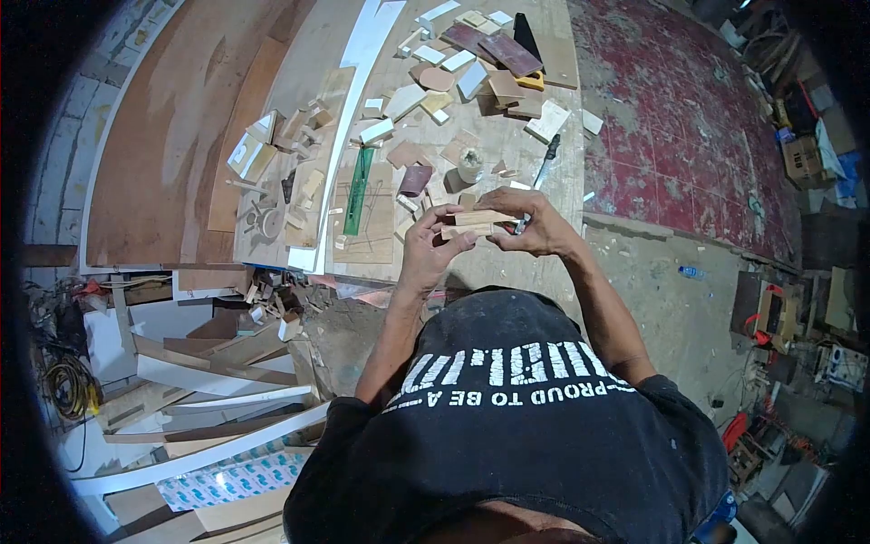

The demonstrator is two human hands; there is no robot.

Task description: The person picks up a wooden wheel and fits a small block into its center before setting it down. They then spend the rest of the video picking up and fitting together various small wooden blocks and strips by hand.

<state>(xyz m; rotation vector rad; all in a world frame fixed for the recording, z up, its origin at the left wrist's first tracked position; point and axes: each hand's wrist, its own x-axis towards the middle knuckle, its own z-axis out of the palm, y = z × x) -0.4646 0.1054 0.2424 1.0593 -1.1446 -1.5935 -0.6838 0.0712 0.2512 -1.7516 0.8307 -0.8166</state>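
Both hands hold a small piece of pale wood (478,218) over the near edge of the workbench. It looks like two short strips lying one beside the other. My left hand (433,247) pinches its left end, thumb below and fingers above. Around the right end are the bent fingers and thumb of my right hand (542,227). Just beyond the hands stands a small jar (470,165) with whitish contents. A green ruler (358,190) lies on a board with pencil lines, left of my left hand. Near my right hand lies a dark, slim tool (551,150).
Wood offcuts (437,79) and reddish-brown sandpaper sheets (510,54) are heaped at the bench's far end, beside a handsaw (526,41). Small wooden assemblies (254,156) stand at the left. Long scrap boards (208,372) fill the floor at lower left. A red sheet (671,118) lies right.
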